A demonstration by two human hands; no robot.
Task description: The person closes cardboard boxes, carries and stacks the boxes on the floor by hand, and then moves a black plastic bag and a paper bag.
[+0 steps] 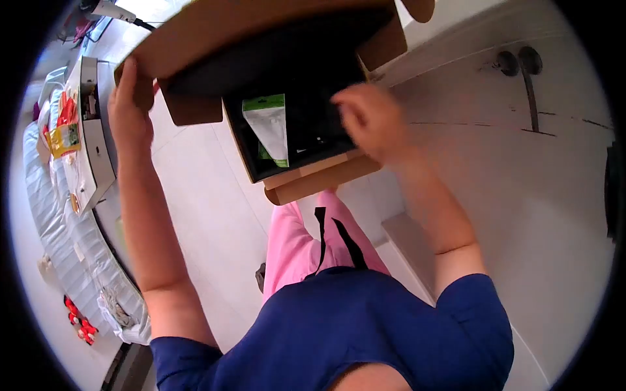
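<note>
- White tile floor (202, 176) with thin lines.
- Big pale surface (495, 189) on the right, with dark round spots (531, 60).
- Wrinkly white cover (49, 189) on the left.
- Bright light at the top left.

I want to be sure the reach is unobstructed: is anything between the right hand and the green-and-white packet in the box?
Nothing visible stands between the right hand and the packet. The raised lid, held by the left hand, does not cover it.
</note>
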